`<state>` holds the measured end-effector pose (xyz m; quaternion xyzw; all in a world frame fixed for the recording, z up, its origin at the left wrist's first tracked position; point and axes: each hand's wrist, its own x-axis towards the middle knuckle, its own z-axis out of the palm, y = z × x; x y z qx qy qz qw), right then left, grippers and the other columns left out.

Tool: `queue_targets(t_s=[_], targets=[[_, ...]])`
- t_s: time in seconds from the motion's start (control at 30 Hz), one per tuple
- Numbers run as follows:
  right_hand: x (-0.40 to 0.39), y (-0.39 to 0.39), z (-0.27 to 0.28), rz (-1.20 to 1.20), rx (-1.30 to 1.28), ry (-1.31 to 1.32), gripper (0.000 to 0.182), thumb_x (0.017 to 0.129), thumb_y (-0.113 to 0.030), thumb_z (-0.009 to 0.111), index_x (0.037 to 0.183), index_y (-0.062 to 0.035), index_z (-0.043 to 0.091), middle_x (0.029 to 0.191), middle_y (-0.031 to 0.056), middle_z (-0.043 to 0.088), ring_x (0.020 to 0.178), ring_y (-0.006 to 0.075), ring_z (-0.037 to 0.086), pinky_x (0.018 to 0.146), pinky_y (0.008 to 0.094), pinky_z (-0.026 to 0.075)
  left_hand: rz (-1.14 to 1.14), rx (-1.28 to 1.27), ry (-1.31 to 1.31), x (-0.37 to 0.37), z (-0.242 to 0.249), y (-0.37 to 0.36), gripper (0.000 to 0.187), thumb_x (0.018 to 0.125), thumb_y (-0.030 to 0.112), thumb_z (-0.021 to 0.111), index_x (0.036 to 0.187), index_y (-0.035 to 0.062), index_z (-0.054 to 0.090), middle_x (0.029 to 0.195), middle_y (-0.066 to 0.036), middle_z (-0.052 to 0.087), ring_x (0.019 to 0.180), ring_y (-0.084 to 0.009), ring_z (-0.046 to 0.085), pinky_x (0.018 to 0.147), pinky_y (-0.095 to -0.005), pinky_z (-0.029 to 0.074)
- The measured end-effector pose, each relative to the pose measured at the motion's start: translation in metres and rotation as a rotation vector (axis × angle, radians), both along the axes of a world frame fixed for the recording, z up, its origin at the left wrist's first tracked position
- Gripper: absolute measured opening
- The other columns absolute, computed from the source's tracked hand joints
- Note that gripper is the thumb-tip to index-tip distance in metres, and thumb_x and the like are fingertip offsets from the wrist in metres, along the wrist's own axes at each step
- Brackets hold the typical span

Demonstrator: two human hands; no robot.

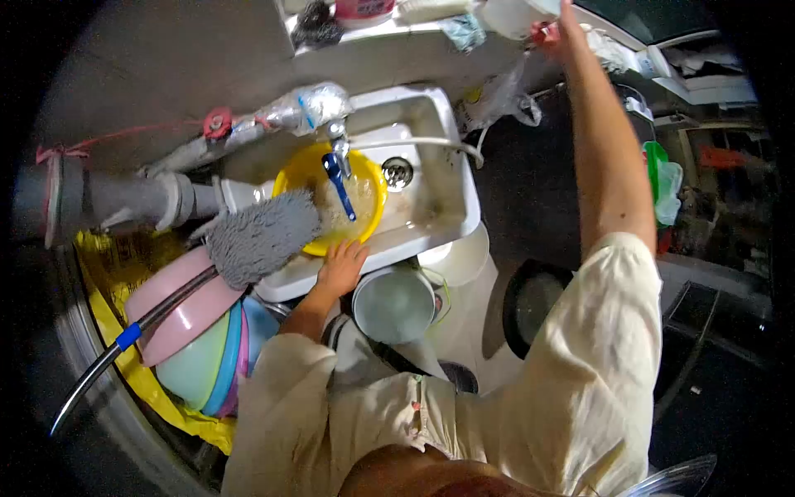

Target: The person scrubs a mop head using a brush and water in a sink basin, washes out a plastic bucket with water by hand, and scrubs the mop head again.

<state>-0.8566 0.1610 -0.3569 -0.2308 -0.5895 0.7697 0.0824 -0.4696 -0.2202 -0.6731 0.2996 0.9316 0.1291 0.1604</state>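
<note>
My left hand [341, 267] rests on the front edge of the white sink [426, 232], beside the rim of a yellow basin [377, 211]. Its fingers are spread and hold nothing. The basin stands in the sink under the tap [338, 137] and contains cloudy water. A dark blue handle [341, 186] hangs at the tap over the basin. A grey fluffy mop head [265, 236] lies over the basin's left edge. My right arm stretches up to the windowsill, where my right hand [568, 21] is cut off by the frame's top, near a red object [545, 35] and a whitish container [509, 16].
Stacked basins, a pink one [186, 290] on the outside, stand left of the sink. A bucket [395, 305] is on the floor before it. Wrapped pipes [273, 116] run along the wall. A plastic bag [505, 99] hangs right of the sink. The sill [385, 33] holds several items.
</note>
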Motion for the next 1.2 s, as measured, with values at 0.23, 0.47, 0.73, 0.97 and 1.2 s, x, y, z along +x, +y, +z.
queue_targets(t_s=[0.23, 0.47, 0.73, 0.97, 1.2], targets=[[0.037, 0.023, -0.030, 0.093, -0.107, 0.230, 0.027, 0.093, -0.014, 0.046, 0.104, 0.0094, 0.053, 0.097, 0.0163, 0.061, 0.089, 0.0238, 0.058, 0.084, 0.0340, 0.048, -0.056, 0.099, 0.132, -0.005, 0.016, 0.000, 0.053, 0.070, 0.021, 0.068, 0.118, 0.0051, 0.052, 0.108, -0.010, 0.055, 0.106, -0.0276, 0.049, 0.096, -0.0415, 0.036], [0.339, 0.052, -0.098, -0.117, 0.150, -0.079, 0.028, 0.085, -0.013, 0.057, 0.109, 0.0021, 0.054, 0.096, 0.0104, 0.062, 0.086, 0.0175, 0.060, 0.075, 0.0288, 0.049, -0.056, 0.141, 0.133, -0.002, -0.006, -0.001, 0.042, 0.075, 0.014, 0.059, 0.116, 0.0063, 0.053, 0.101, -0.010, 0.058, 0.093, -0.0270, 0.057, 0.087, -0.0392, 0.046], [0.529, -0.050, -0.218, 0.462, 0.059, -0.698, 0.023, 0.091, -0.023, 0.059, 0.087, -0.0010, 0.056, 0.074, 0.0050, 0.059, 0.061, 0.0119, 0.058, 0.054, 0.0256, 0.050, 0.024, 0.018, 0.040, 0.009, -0.005, 0.003, 0.044, 0.078, 0.016, 0.060, 0.121, 0.0105, 0.050, 0.115, -0.010, 0.059, 0.100, -0.0263, 0.061, 0.085, -0.0370, 0.050], [0.581, -0.100, -0.452, 0.847, 0.482, -0.636, 0.055, 0.079, -0.050, 0.067, 0.068, 0.0027, 0.057, 0.061, 0.0179, 0.064, 0.059, 0.0301, 0.065, 0.058, 0.0408, 0.051, 0.014, -0.079, 0.077, 0.012, -0.004, 0.005, 0.055, 0.080, 0.023, 0.065, 0.129, 0.0151, 0.042, 0.112, -0.011, 0.061, 0.095, -0.0287, 0.063, 0.080, -0.0408, 0.053], [0.603, -0.117, -0.556, 0.883, 0.713, -0.808, 0.072, 0.070, -0.063, 0.067, 0.080, 0.0082, 0.066, 0.076, 0.0262, 0.065, 0.073, 0.0392, 0.065, 0.069, 0.0455, 0.051, 0.006, -0.081, 0.121, 0.012, -0.008, 0.003, 0.058, 0.078, 0.022, 0.068, 0.130, 0.0188, 0.042, 0.112, -0.007, 0.061, 0.093, -0.0272, 0.063, 0.078, -0.0395, 0.053]])
